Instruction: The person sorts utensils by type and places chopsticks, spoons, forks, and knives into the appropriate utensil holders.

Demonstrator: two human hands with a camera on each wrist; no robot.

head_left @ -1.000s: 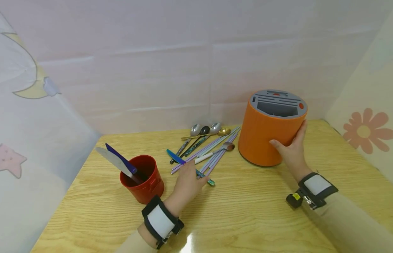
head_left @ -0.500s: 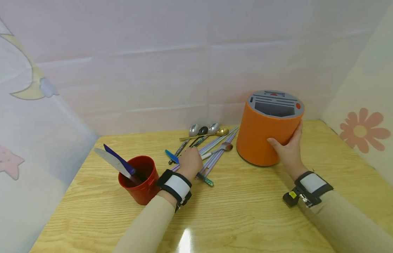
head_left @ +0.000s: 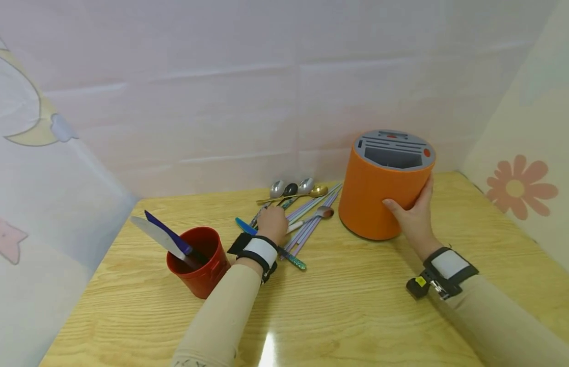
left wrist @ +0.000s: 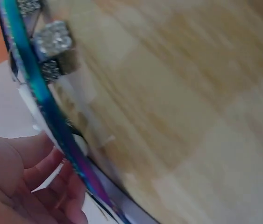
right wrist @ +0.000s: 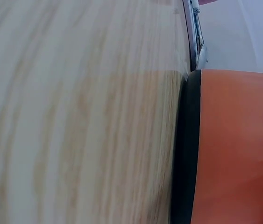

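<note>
My left hand (head_left: 272, 224) is low over the pile of cutlery, above the handles of several spoons. In the left wrist view its thumb (left wrist: 35, 147) and bent fingers are beside a pale handle, behind a blue iridescent knife (left wrist: 40, 95); whether they pinch anything is hidden. The knife (head_left: 245, 226) lies partly under that hand. A spoon with a white handle (head_left: 295, 226) lies just to the right. My right hand (head_left: 414, 219) grips the side of an orange utensil holder (head_left: 369, 204), thumb at the front. The holder stands upright, with a grey slotted top.
A red bucket (head_left: 197, 283) at the left holds a knife with a pale blade (head_left: 158, 234) and a blue serrated knife (head_left: 167, 230). Silver, black and gold spoons (head_left: 318, 191) lie at the back. Lilac chopsticks (head_left: 307, 238) lie left of the holder. Walls border the table (head_left: 339, 316).
My left hand has left the iridescent knife's handle and moved farther back, toward the spoon handles. My right hand keeps its grip on the orange holder. The view has shifted slightly.
</note>
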